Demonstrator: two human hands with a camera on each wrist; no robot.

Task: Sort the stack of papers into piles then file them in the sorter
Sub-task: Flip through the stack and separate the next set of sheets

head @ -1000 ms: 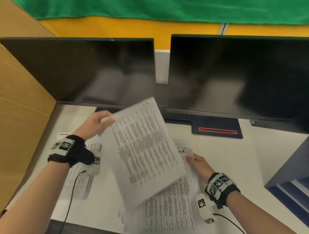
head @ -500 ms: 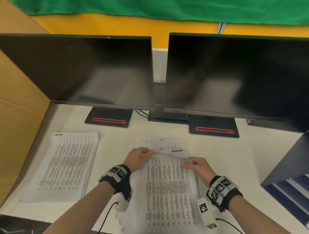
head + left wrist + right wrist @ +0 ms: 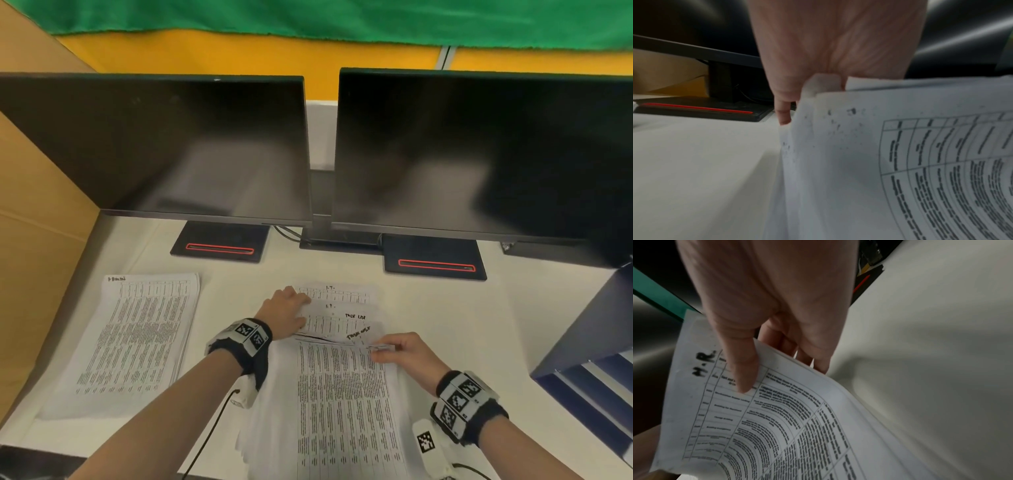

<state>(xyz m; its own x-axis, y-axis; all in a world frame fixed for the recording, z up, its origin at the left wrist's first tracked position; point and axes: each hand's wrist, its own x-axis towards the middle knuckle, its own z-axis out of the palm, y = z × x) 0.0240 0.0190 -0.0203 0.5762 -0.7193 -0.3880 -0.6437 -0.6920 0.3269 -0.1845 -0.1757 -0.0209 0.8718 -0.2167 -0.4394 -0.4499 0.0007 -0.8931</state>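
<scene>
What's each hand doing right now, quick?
Left hand: on the fanned white printed sheets; paper hides most fingers, so the grip cannot be told.
Right hand: pinching the corner of the white printed sheets marked H.R., thumb on top.

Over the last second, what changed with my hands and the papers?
The left hand laid the printed sheet it held aloft onto the white pile at the desk's left, let go, and moved right to the middle paper stack. The right hand, earlier resting there, now pinches its top sheets. The two black monitors and dark blue sorter stayed put.
</scene>
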